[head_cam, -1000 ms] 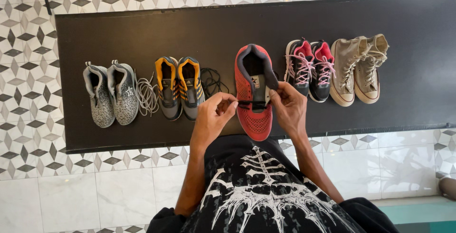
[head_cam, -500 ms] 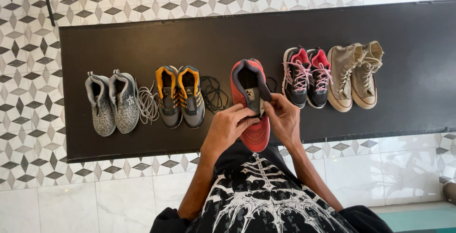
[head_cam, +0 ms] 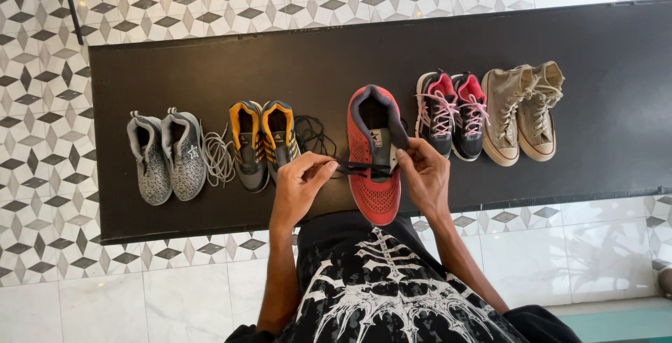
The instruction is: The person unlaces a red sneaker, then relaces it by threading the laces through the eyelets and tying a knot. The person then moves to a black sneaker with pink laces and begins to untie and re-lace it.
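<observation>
Hands pinch a black lace [head_cam: 357,169] across a red shoe [head_cam: 373,154]. Left hand [head_cam: 299,187] and right hand [head_cam: 424,175] each grip one end, on a black table [head_cam: 595,70].

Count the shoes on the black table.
9. From the left: grey pair, black-and-orange pair, single red shoe between the left hand and right hand, black-and-pink pair, beige high-top pair. The red shoe's mate is not in view.

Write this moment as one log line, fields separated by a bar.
left hand: pinches black lace | right hand: holds lace at red shoe | surface: black table | nearby: four shoe pairs
</observation>
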